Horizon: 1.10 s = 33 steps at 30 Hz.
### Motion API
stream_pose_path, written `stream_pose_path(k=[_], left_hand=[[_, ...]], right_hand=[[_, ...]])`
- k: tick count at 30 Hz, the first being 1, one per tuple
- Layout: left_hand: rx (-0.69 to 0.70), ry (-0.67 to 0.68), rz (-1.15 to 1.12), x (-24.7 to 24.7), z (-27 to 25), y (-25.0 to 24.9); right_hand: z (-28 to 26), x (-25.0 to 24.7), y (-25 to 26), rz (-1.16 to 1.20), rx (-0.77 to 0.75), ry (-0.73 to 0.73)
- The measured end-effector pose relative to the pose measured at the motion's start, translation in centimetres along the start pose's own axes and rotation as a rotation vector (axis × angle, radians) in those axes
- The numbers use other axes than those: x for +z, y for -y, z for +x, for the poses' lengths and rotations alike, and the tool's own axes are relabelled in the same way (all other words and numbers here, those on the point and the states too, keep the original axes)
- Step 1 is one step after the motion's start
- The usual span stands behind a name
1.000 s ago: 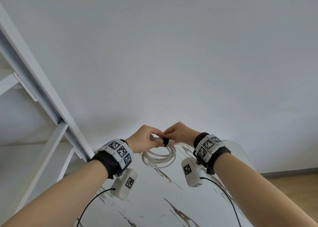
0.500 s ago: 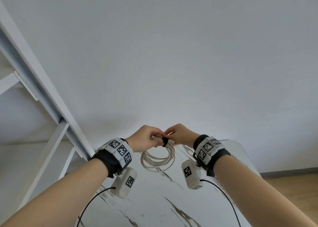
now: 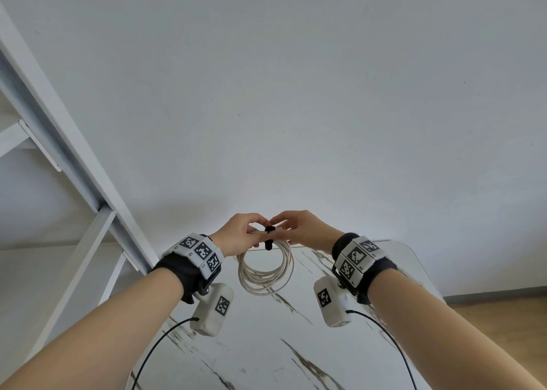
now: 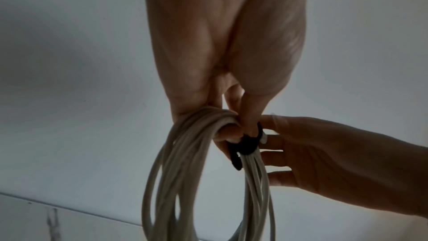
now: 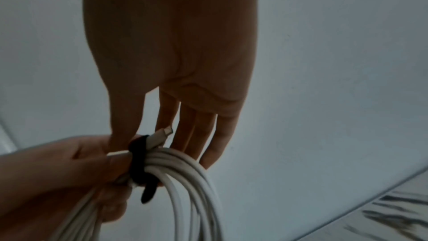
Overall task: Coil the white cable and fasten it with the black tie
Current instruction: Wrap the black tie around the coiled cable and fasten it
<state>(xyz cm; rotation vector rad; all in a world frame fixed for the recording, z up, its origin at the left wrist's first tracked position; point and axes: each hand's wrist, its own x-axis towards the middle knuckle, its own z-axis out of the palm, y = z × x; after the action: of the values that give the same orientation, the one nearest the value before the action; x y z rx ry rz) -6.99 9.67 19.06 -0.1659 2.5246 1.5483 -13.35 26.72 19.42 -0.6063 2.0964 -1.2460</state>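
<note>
Hanging coil (image 3: 265,271) vertical | left hand (image 3: 236,238) grips | right hand (image 3: 299,229) seemingly spread | tie (image 3: 268,237) wrapped

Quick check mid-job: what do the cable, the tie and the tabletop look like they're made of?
Cable: smooth white plastic or rubber jacket, faint sheen, bends in soft loops. Tie: matte black strap, slightly fuzzy edge, probably hook-and-loop fabric. Tabletop: glossy white with brown veins, marble or marble-look laminate; cannot tell which.

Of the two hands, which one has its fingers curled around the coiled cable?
The left hand: its fingers grip the white cable beside the black tie. The right hand keeps its fingers nearly straight behind the bundle.
</note>
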Motion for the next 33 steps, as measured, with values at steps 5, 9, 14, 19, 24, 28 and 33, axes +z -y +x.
stream_pose_path(k=[5, 9, 14, 19, 24, 28, 33], left_hand=[[-0.091, -0.044, -0.072, -0.1, 0.3, 0.2], [-0.115, -0.065, -0.152, 0.0, 0.3, 0.1], [-0.119, -0.069, -0.229, 0.2, 0.3, -0.1], [-0.107, -0.027, -0.246, 0.0, 0.3, 0.1], [-0.097, 0.032, -0.279, -0.1, 0.4, 0.6], [-0.098, 0.064, -0.300, 0.0, 0.4, 0.8], [-0.092, 0.080, -0.268, -0.1, 0.3, 0.6]], right_hand=[[0.4, 1.2, -0.7, -0.338, -0.101, -0.024], [0.7, 2.0, -1.2, -0.515, -0.207, -0.135], [0.6, 2.4, -0.8, -0.523, -0.291, -0.239], [0.3, 1.9, -0.4, -0.495, -0.282, -0.238], [0.1, 1.9, -0.3, -0.534, -0.239, -0.233], [0.1, 2.0, -0.4, -0.470, -0.224, -0.236], [0.3, 2.2, -0.6, -0.319, -0.174, -0.271]])
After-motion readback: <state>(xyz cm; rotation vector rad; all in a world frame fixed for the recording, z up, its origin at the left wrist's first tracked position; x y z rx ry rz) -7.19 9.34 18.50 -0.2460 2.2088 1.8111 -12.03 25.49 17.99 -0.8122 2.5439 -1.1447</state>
